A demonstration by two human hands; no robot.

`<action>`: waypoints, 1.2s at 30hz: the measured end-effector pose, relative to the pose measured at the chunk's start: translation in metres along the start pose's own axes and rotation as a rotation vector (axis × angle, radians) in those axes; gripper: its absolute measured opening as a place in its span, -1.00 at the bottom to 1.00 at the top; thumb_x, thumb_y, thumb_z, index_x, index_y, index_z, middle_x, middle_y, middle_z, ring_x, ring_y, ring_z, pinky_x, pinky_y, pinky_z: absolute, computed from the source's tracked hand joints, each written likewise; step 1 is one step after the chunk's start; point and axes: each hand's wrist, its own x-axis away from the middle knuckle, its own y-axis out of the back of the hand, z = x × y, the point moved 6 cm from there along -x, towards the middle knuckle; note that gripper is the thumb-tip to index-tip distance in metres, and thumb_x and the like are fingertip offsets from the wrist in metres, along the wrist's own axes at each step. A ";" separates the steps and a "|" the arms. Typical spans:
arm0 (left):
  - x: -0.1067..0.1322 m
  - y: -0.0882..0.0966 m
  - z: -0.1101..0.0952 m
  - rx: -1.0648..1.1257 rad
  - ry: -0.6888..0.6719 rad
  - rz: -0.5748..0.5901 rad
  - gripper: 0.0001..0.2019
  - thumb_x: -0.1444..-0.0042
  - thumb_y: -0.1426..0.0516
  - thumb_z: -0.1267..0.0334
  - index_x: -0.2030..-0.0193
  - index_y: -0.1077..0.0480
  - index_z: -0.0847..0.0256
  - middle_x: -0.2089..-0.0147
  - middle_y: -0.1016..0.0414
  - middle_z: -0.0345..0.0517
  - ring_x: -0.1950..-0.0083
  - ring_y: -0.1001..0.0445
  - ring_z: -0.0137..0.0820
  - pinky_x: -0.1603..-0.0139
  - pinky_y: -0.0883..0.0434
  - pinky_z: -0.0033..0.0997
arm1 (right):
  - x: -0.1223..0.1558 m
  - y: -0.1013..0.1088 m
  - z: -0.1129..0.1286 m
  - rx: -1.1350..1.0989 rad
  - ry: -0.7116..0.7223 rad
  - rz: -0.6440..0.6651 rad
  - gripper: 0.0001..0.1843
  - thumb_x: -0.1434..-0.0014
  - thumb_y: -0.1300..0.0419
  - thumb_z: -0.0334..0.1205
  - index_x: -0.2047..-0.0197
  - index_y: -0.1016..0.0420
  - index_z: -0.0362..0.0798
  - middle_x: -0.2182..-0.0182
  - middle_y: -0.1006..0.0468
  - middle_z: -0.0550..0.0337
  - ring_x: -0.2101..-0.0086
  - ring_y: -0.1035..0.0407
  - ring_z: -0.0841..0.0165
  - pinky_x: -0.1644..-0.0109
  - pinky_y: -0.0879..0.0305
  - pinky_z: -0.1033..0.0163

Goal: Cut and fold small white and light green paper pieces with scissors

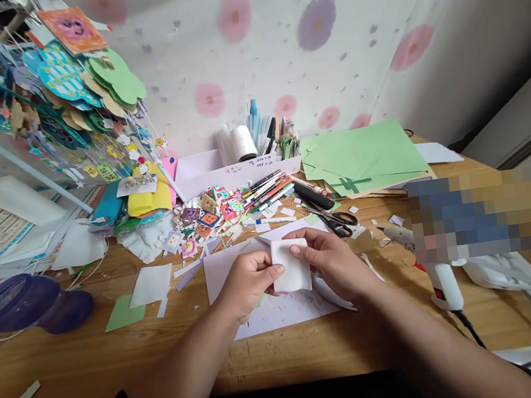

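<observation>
White paper is what both hands meet on: a small white paper piece (292, 265) is held just above a larger white sheet (280, 308) that lies flat on the wooden table (95, 358), near its front edge. The left hand (247, 282) is curled, its thumb and fingers pinching the piece's left edge; the right hand (329, 257) grips the opposite side, fingers over the top right corner and thumb apparently behind, though that part is hidden. Just beyond the hands lie black-handled scissors (339, 222), and further back a spread of coloured pens (267, 191) beside a heap of small patterned paper squares (207, 220). A white box (222, 169) at the back holds a roll and upright tools. Green paper sheets (362, 157) are stacked at the back right. A white glue gun (439, 274) stands to the right of the hands, its cord running off the table's front edge. A purple lidded container (19, 303) sits at the far left, with a green scrap (124, 313) and a white scrap (151, 284) between it and the hands.
</observation>
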 end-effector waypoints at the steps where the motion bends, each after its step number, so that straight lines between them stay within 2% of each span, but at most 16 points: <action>1: -0.001 0.002 0.001 -0.001 0.006 -0.010 -0.70 0.17 -0.29 0.10 0.48 -0.38 0.31 0.53 -0.41 -0.18 0.52 -0.38 -0.46 0.52 -0.34 -0.48 | -0.002 0.000 -0.003 -0.016 -0.002 -0.004 -0.68 0.06 -0.38 -0.12 0.25 -0.45 -0.06 0.44 -0.52 0.26 0.50 -0.35 0.41 0.44 -0.29 0.30; 6: -0.003 0.005 0.012 0.006 0.072 0.005 -0.67 0.08 -0.26 0.10 0.24 -0.44 0.31 0.36 -0.51 -0.07 0.35 -0.45 -0.36 0.39 -0.39 -0.42 | -0.008 0.002 -0.015 0.001 0.048 -0.043 -0.66 0.08 -0.38 -0.11 0.27 -0.40 -0.05 0.46 -0.51 0.28 0.52 -0.32 0.44 0.46 -0.25 0.33; 8: -0.004 0.004 0.016 0.011 0.070 0.027 -0.66 0.04 -0.24 0.08 0.22 -0.45 0.31 0.36 -0.50 -0.08 0.35 -0.43 -0.36 0.38 -0.38 -0.41 | -0.009 0.003 -0.016 0.021 0.076 -0.053 -0.65 0.09 -0.39 -0.10 0.29 -0.40 -0.05 0.47 -0.50 0.28 0.51 -0.30 0.45 0.46 -0.22 0.35; 14: -0.005 0.001 0.015 -0.144 -0.024 0.038 -0.75 -0.01 -0.19 0.09 0.37 -0.41 0.28 0.43 -0.41 -0.19 0.40 -0.30 -0.44 0.39 -0.27 -0.48 | -0.005 0.005 -0.013 0.075 0.061 -0.044 -0.58 0.09 -0.38 -0.03 0.21 -0.42 -0.06 0.47 -0.46 0.30 0.50 -0.27 0.46 0.43 -0.18 0.36; 17: -0.005 0.004 0.013 -0.303 -0.045 0.021 -0.70 0.02 -0.20 0.12 0.57 -0.25 0.25 0.59 -0.16 -0.31 0.51 -0.12 -0.52 0.52 -0.11 -0.53 | -0.004 0.009 -0.012 0.139 0.040 -0.053 -0.64 0.09 -0.38 -0.03 0.34 -0.45 -0.10 0.48 -0.44 0.27 0.49 -0.24 0.48 0.44 -0.13 0.37; 19: -0.004 0.007 0.012 -0.372 -0.064 -0.006 -0.65 0.02 -0.20 0.12 0.62 -0.16 0.23 0.61 -0.05 -0.34 0.54 -0.05 -0.54 0.55 -0.03 -0.52 | -0.005 0.011 -0.013 0.153 0.040 -0.066 -0.66 0.11 -0.39 -0.04 0.44 -0.41 -0.11 0.54 -0.39 0.31 0.53 -0.18 0.51 0.47 -0.09 0.38; 21: -0.004 0.006 0.012 -0.341 -0.059 0.013 -0.71 -0.02 -0.17 0.10 0.54 -0.25 0.24 0.57 -0.16 -0.31 0.51 -0.13 -0.51 0.52 -0.10 -0.52 | -0.006 0.012 -0.014 0.138 0.062 -0.082 -0.65 0.12 -0.40 -0.05 0.48 -0.36 -0.09 0.57 -0.34 0.34 0.56 -0.13 0.52 0.49 -0.07 0.39; 23: -0.004 0.003 0.013 -0.246 -0.026 0.059 -0.75 -0.05 -0.16 0.07 0.36 -0.36 0.25 0.46 -0.35 -0.22 0.42 -0.28 -0.44 0.43 -0.24 -0.49 | -0.006 0.013 -0.012 0.137 0.113 -0.103 -0.66 0.09 -0.38 -0.05 0.46 -0.36 -0.08 0.56 -0.33 0.34 0.54 -0.14 0.51 0.48 -0.08 0.39; 25: -0.004 -0.001 0.015 -0.163 0.002 0.082 -0.73 -0.05 -0.16 0.06 0.29 -0.39 0.26 0.39 -0.42 -0.16 0.36 -0.35 -0.40 0.37 -0.32 -0.46 | -0.005 0.015 -0.009 0.154 0.163 -0.128 -0.68 0.04 -0.35 -0.04 0.46 -0.36 -0.08 0.55 -0.33 0.34 0.53 -0.15 0.50 0.47 -0.09 0.39; 28: -0.004 -0.002 0.014 -0.111 -0.015 0.038 -0.72 -0.05 -0.17 0.07 0.44 -0.35 0.27 0.49 -0.33 -0.21 0.44 -0.32 -0.44 0.43 -0.31 -0.48 | -0.002 0.016 -0.007 0.143 0.162 -0.132 -0.69 0.01 -0.33 -0.03 0.41 -0.40 -0.08 0.54 -0.35 0.32 0.52 -0.17 0.49 0.47 -0.09 0.38; 32: -0.005 0.003 0.012 -0.112 -0.056 -0.008 -0.70 -0.03 -0.18 0.09 0.53 -0.26 0.24 0.56 -0.23 -0.28 0.51 -0.25 -0.49 0.49 -0.25 -0.51 | 0.002 0.015 -0.007 0.117 0.132 -0.048 -0.68 -0.09 -0.25 0.02 0.30 -0.47 -0.10 0.47 -0.42 0.25 0.47 -0.22 0.47 0.42 -0.11 0.36; 36: -0.003 0.005 0.006 -0.214 -0.105 -0.004 -0.70 -0.02 -0.19 0.14 0.57 -0.22 0.24 0.60 -0.16 -0.32 0.55 -0.15 -0.55 0.55 -0.12 -0.56 | 0.002 0.016 -0.011 0.242 0.098 -0.057 -0.65 -0.08 -0.26 0.03 0.43 -0.43 -0.12 0.58 -0.33 0.31 0.54 -0.13 0.50 0.49 -0.04 0.38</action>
